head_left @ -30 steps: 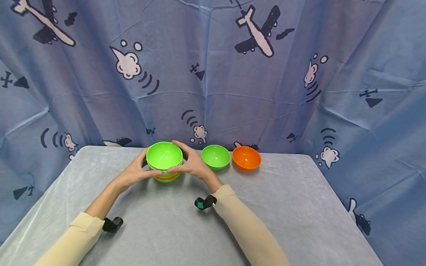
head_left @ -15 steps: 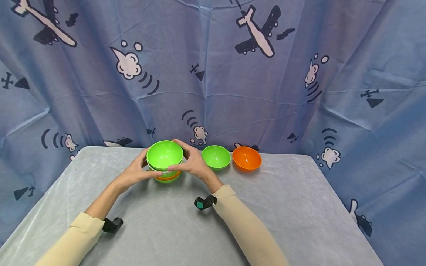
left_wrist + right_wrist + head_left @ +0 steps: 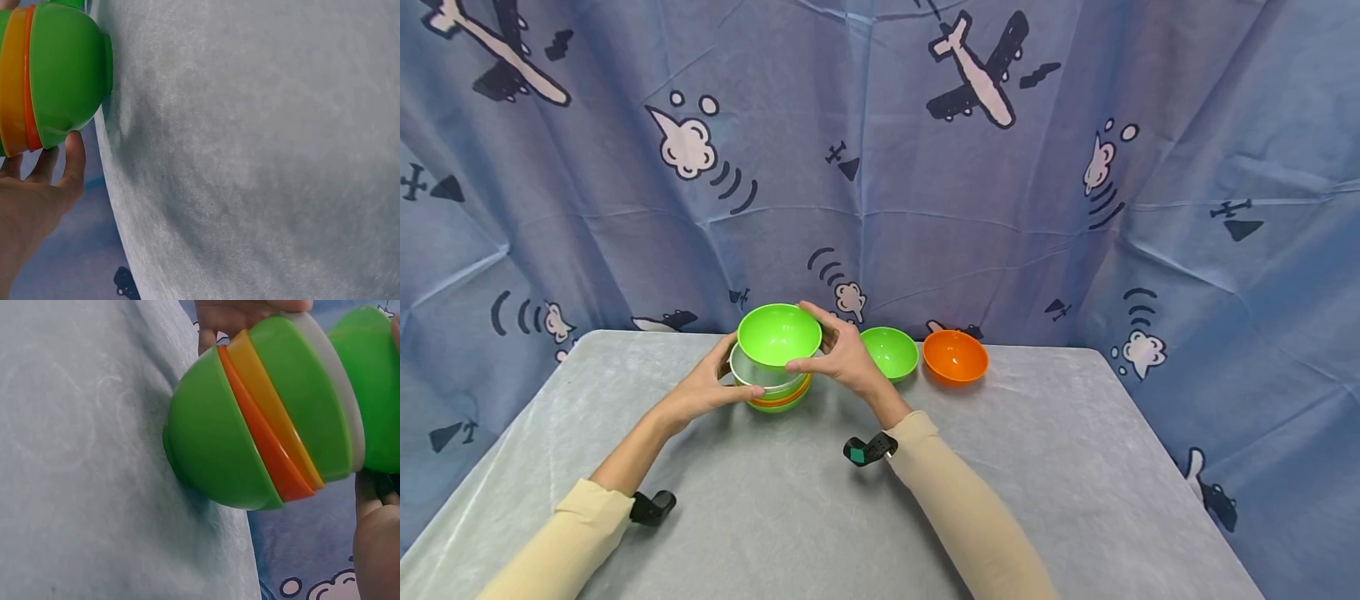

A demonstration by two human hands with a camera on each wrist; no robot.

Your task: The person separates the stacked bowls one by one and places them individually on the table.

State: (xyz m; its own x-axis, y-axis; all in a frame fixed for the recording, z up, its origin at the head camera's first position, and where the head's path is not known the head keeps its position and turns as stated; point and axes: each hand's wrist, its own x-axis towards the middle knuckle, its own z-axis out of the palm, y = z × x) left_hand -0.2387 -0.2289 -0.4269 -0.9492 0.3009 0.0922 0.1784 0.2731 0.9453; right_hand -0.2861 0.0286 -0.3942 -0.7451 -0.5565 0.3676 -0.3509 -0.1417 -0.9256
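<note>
A light-green bowl [image 3: 778, 335] is in my right hand [image 3: 846, 358], thumb at its near side and fingers behind. It hangs tilted just above a nested stack of bowls, overlapping the white bowl [image 3: 752, 373] on top. My left hand [image 3: 703, 393] grips that stack from the left, thumb in front and fingers round the far side. Below the white one, the right wrist view shows a green bowl [image 3: 306, 394], a yellow-orange bowl [image 3: 275, 406], an orange bowl [image 3: 259, 447] and a bottom green bowl [image 3: 209, 437]. In the left wrist view, fingertips [image 3: 74, 153] touch the stack's side.
To the right of the stack, another green bowl [image 3: 891, 354] and an orange bowl [image 3: 955, 358] stand side by side near the table's back edge. A grey cloth covers the table [image 3: 805, 517]. Behind it hangs a blue curtain [image 3: 895, 208] printed with planes.
My right hand has raised the top green bowl out of the stack, up and slightly right, uncovering the white bowl. The left hand stays in place on the stack.
</note>
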